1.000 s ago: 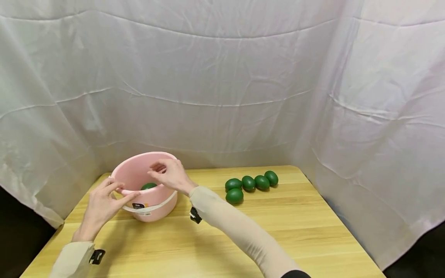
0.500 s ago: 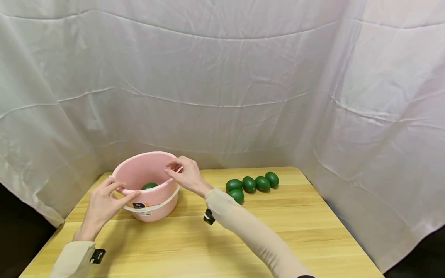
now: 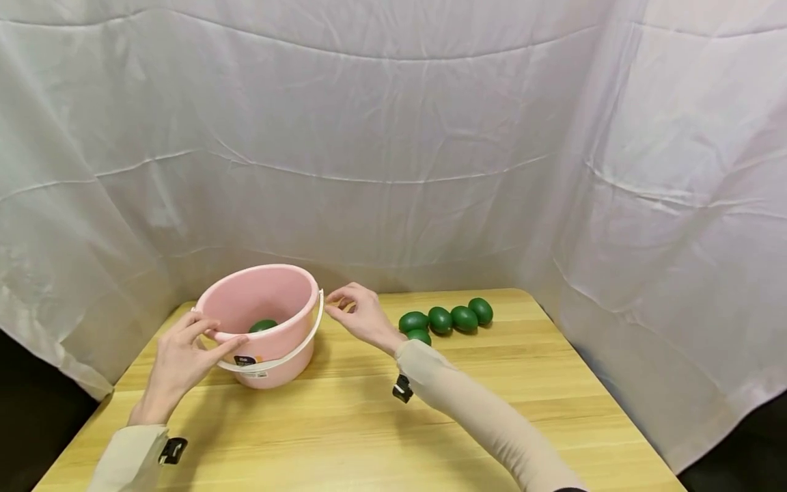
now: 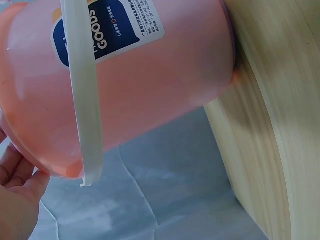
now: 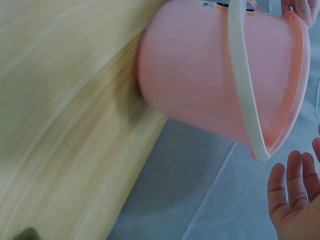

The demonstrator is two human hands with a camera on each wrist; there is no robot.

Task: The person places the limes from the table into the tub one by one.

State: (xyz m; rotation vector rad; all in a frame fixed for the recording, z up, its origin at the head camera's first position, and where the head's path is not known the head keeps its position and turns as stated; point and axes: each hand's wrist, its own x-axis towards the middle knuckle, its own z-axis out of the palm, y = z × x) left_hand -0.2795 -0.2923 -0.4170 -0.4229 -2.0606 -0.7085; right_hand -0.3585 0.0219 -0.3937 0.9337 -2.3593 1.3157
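A pink plastic bucket (image 3: 292,336) stands at the left of the table, its white handle (image 3: 310,335) hanging down the front. Inside lies one dark green, egg-shaped fruit (image 3: 263,325), resembling an avocado. My left hand (image 3: 181,359) holds the bucket's near-left rim, thumb outside along the front and fingers over the edge. Just right of the bucket is my right hand (image 3: 365,318), fingers loosely bent and holding nothing; the right wrist view shows the palm and fingers (image 5: 295,180) apart from the rim. Farther right, several similar green fruits (image 3: 440,320) lie close together.
The wooden table (image 3: 344,430) carries all of this. A pale grey curtain (image 3: 393,225) surrounds its back and sides, close behind the bucket. My right sleeve (image 3: 486,417) crosses the table and partly covers the nearest fruit.
My right hand has moved out of the bucket, over the rim and right toward the green fruits. My left hand stays on the rim. One fruit stays in the bucket.
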